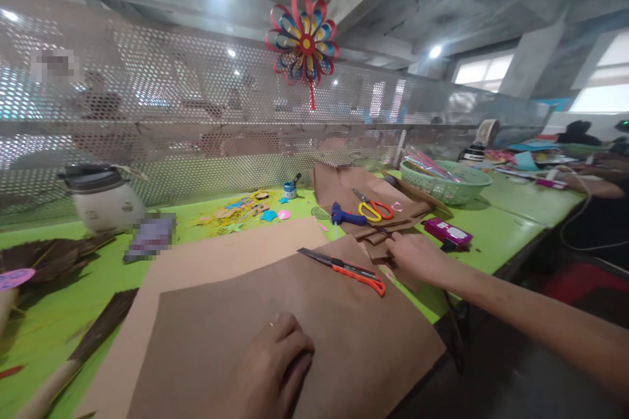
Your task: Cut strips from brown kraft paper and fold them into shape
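Note:
My left hand (pixel 275 366) rests on a large brown paper sheet (pixel 236 314), its fingers loosely curled with nothing visible in them. Ahead of it on the same sheet lies a utility knife (pixel 351 270) with an orange handle, blade pointing left. Reaching to the table's right side, my right hand (pixel 410 254) has its fingers bent together over smaller brown paper pieces (pixel 378 250); a thin dark thing at the fingertips is too unclear to name. Close by are a blue glue gun (pixel 346 214) and scissors (pixel 376 208) with yellow and orange handles.
A lighter paper sheet (pixel 196 262) lies beneath. A purple device (pixel 448 234), green basket (pixel 445 180), small blue jar (pixel 290 190), yellow shreds (pixel 240 213) and white jug (pixel 103 203) stand about. A perforated screen (pixel 196 98) rises behind. Another person's arm (pixel 594 184) shows far right.

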The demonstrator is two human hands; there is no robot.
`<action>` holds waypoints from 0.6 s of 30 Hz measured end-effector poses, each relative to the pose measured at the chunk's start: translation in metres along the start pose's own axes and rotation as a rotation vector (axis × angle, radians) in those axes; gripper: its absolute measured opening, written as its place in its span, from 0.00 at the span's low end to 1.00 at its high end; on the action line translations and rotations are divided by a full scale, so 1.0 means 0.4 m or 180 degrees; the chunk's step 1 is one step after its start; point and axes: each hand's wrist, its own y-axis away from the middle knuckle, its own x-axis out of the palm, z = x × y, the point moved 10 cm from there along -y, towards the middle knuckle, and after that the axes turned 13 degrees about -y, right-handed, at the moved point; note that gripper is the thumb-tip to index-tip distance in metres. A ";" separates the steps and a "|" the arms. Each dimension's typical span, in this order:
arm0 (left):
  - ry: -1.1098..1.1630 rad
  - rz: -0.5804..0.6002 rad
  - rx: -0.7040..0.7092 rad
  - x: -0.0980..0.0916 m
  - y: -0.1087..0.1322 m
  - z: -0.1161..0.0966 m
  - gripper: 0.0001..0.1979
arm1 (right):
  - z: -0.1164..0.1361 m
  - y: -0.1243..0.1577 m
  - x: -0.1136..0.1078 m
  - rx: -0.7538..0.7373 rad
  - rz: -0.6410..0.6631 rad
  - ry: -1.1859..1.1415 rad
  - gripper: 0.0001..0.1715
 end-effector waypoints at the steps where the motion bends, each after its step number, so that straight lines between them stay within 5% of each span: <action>1: 0.0011 -0.0047 0.0013 -0.003 0.001 -0.002 0.13 | 0.003 0.007 -0.003 -0.0060 0.0017 -0.0021 0.09; 11: -0.0009 -0.0098 0.0042 -0.009 0.007 -0.011 0.13 | 0.001 0.000 0.031 -0.0167 0.0005 -0.0272 0.09; 14: 0.0034 -0.0029 0.0077 -0.010 0.006 -0.011 0.13 | 0.019 0.033 0.001 -0.0258 -0.0133 -0.0414 0.11; 18: 0.0002 0.0067 0.0153 -0.012 0.002 -0.016 0.12 | 0.128 0.130 -0.073 -0.1008 -0.0041 -0.1448 0.11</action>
